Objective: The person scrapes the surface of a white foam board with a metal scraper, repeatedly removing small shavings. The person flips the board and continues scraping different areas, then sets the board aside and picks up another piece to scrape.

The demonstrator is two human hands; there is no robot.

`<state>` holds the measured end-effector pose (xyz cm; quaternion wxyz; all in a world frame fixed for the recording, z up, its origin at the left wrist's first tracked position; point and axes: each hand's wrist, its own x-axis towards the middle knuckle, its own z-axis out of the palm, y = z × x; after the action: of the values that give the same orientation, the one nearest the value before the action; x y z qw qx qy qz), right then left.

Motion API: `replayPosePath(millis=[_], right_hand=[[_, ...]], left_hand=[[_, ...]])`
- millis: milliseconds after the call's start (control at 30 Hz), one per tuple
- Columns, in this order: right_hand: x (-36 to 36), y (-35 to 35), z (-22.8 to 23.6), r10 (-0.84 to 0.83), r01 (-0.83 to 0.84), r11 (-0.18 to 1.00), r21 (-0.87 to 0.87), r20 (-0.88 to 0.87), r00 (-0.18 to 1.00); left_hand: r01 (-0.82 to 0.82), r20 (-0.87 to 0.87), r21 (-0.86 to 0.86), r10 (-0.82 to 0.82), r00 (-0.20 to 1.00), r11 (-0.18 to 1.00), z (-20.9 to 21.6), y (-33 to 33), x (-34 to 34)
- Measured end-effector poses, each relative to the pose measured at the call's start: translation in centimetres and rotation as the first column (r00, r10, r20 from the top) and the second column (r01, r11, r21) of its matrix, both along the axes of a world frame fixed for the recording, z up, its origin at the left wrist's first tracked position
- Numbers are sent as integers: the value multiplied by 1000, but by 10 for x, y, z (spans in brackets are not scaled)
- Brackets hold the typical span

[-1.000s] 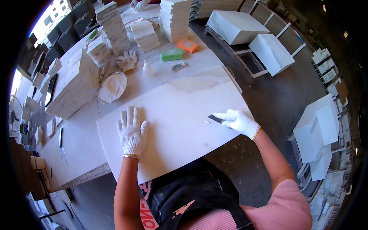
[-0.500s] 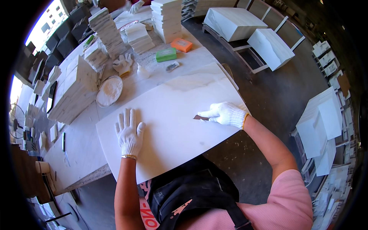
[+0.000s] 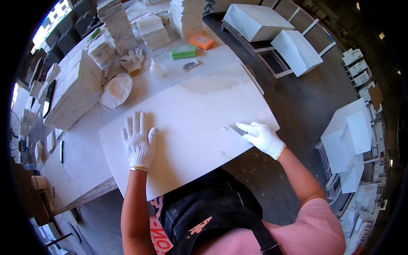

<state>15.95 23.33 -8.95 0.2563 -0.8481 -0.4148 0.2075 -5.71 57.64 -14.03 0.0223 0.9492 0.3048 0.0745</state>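
Note:
A large white marble slab (image 3: 191, 123) with faint grey veining lies on the table before me. My left hand (image 3: 139, 142), in a white knit glove, rests flat on its left part with the fingers spread. Near the slab's front right edge, my gloved right hand (image 3: 264, 138) grips a putty knife (image 3: 238, 129), its thin blade angled low against the surface. The knife's handle is hidden inside the glove. Just left of the blade tip sits a small dab of white paste (image 3: 225, 128).
Behind the slab are a round dish of white paste (image 3: 116, 91), a white squeeze bottle (image 3: 156, 69), a loose glove (image 3: 133, 60), and a green box (image 3: 183, 52) beside an orange box (image 3: 201, 41). Stacked tiles (image 3: 76, 91) stand left. Marble blocks (image 3: 257, 22) sit on a rack beyond.
My right hand has moved right and toward me, turning the putty knife so its blade shows more. The left hand stays flat on the slab. The view has shifted slightly.

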Motion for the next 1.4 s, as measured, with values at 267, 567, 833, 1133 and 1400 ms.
replayPosePath(millis=[267, 567, 833, 1133, 1400], right_hand=[[-26, 22, -8, -42, 25, 992, 120, 142, 989], [-27, 45, -26, -81, 68, 987, 149, 86, 993], [-25, 33, -14, -128, 121, 983, 136, 42, 991], [-28, 45, -45, -66, 28, 957, 288, 123, 990], [-28, 24, 12, -261, 243, 962, -125, -155, 953]], left_hand=[[-4, -17, 27, 5, 1000, 1000, -6, 1, -1], [-5, -26, 28, 5, 1000, 1000, -3, -1, 1], [-10, -42, 28, 11, 999, 1000, -5, 6, -4], [12, -13, 27, -12, 1000, 1000, -4, -1, 2], [-3, -21, 15, 3, 1000, 1000, -1, 0, -3]])
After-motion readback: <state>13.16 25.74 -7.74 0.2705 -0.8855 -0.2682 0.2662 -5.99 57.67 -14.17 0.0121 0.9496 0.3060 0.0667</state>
